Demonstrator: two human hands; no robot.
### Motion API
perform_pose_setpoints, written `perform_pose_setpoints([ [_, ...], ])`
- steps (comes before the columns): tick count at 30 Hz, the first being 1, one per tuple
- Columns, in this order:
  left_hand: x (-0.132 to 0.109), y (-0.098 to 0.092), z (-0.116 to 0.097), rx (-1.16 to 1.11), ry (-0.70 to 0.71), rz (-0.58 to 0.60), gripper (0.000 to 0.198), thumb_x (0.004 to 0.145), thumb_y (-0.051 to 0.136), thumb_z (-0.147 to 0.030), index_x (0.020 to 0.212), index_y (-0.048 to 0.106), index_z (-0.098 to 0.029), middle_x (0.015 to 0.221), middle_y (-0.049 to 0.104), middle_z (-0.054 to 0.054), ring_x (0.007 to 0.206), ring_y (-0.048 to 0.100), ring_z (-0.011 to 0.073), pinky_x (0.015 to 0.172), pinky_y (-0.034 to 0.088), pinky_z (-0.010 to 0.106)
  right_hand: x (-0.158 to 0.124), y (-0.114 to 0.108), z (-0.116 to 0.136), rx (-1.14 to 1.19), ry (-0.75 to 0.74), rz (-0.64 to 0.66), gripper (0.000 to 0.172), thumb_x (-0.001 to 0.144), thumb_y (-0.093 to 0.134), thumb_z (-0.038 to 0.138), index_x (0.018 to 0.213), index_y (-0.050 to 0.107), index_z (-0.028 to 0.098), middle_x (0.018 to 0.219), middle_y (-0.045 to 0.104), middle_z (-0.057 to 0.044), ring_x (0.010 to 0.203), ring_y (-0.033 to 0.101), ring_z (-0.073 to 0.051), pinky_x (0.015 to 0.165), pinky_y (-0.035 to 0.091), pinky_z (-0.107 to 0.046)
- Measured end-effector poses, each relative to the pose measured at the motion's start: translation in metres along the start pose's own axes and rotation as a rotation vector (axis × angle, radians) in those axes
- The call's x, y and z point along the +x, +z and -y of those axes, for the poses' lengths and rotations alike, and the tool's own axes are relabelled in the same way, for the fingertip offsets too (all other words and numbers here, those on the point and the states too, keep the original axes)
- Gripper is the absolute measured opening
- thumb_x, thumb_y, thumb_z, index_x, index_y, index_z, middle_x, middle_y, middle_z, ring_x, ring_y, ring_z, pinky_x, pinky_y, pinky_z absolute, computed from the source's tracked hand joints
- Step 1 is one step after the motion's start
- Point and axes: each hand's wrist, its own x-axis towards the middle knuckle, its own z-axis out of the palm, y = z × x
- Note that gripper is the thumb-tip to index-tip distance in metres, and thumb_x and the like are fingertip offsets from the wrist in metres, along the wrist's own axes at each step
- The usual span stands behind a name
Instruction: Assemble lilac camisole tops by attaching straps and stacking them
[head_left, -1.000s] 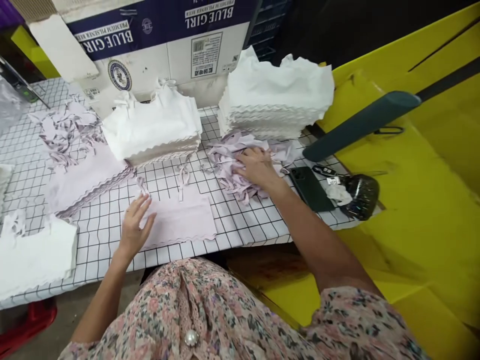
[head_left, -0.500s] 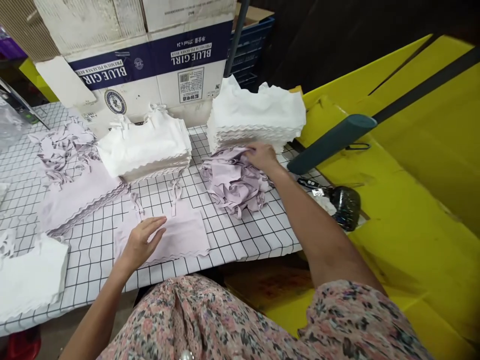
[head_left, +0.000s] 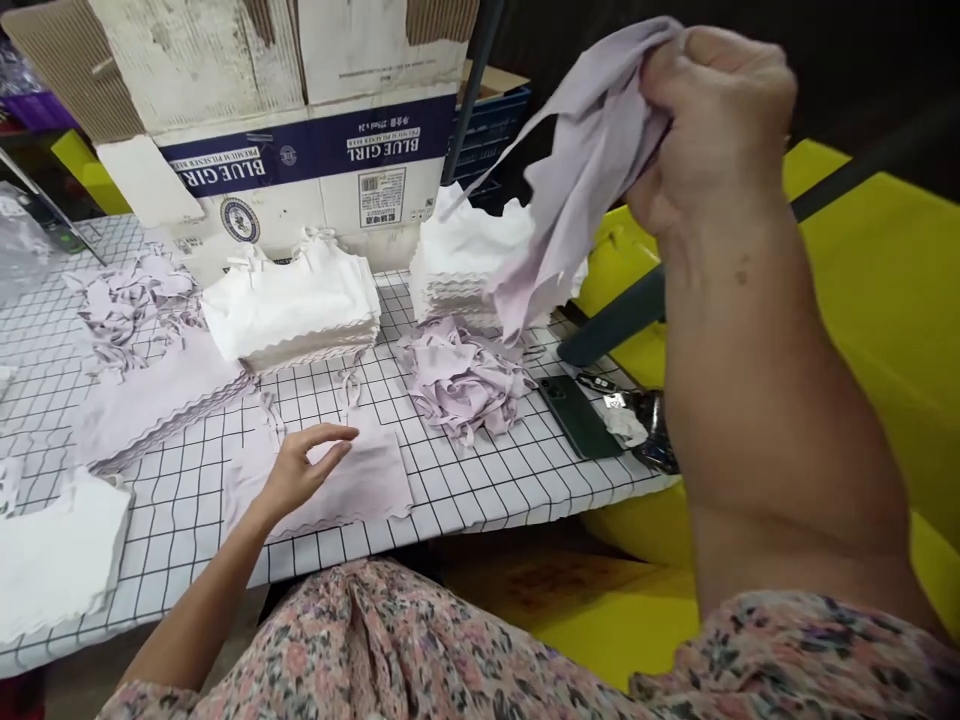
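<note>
Left hand [head_left: 300, 470], half open, fingers curled over a scallop-edged lilac fabric panel [head_left: 367, 480], contact unclear; right hand [head_left: 712, 120], tightly clenched, grasping a lilac cloth [head_left: 585, 170] lifted well above the table, hanging over a crumpled lilac pile [head_left: 461, 380] and stacked white garments [head_left: 465, 260].

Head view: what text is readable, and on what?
"BLUE GIRL": twice, upside down, on the navy band of the cardboard carton.
"PREMIUM PILSENER BEER": upside down beside each, tiny, barely legible.
Too small to read: the white barcode label and the round seal, both on the carton.
</note>
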Motion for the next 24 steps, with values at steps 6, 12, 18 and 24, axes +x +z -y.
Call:
perform_pose_setpoints([
  [6,0.059,0.024,-0.043,-0.506,-0.005,0.013,0.043,0.092,0.084,-0.041,0.132,0.078,-0.025,0.142,0.075,0.012,0.133,0.072,0.0278,0.115,0.061,0.048,-0.066,0.038,0.034,0.209,0.284,0.303,0.033,0.076,0.089,0.044,0.076,0.063,0.025,0.082,0.064,-0.004,0.080,0.060,-0.017,0.075,0.057,-0.031],
  [12,0.092,0.039,-0.047,-0.763,-0.006,-0.041,0.058,0.076,0.097,-0.051,0.121,0.079,-0.020,0.118,0.081,0.011,0.109,0.077,0.0229,0.095,0.064,0.038,-0.121,0.060,0.022,0.223,0.476,0.496,0.037,0.084,0.079,0.059,0.097,0.070,0.025,0.104,0.076,-0.007,0.115,0.072,-0.028,0.093,0.065,-0.043],
  [18,0.097,0.027,-0.057,-0.897,-0.094,-0.070,0.047,0.077,0.094,-0.057,0.095,0.080,-0.015,0.092,0.080,0.007,0.078,0.075,0.0137,0.076,0.061,0.028,-0.134,0.067,0.015,0.256,0.514,0.551,0.039,0.086,0.078,0.057,0.110,0.074,0.027,0.113,0.078,-0.008,0.121,0.072,-0.031,0.093,0.067,-0.045],
  [24,0.103,0.001,-0.078,-0.645,0.124,-0.284,0.034,0.084,0.091,-0.045,0.093,0.076,-0.016,0.084,0.076,0.001,0.075,0.070,0.0116,0.069,0.056,0.023,-0.156,0.089,0.021,0.300,0.557,0.644,0.055,0.078,0.087,0.061,0.118,0.068,0.028,0.110,0.076,-0.005,0.106,0.075,-0.028,0.085,0.065,-0.042],
])
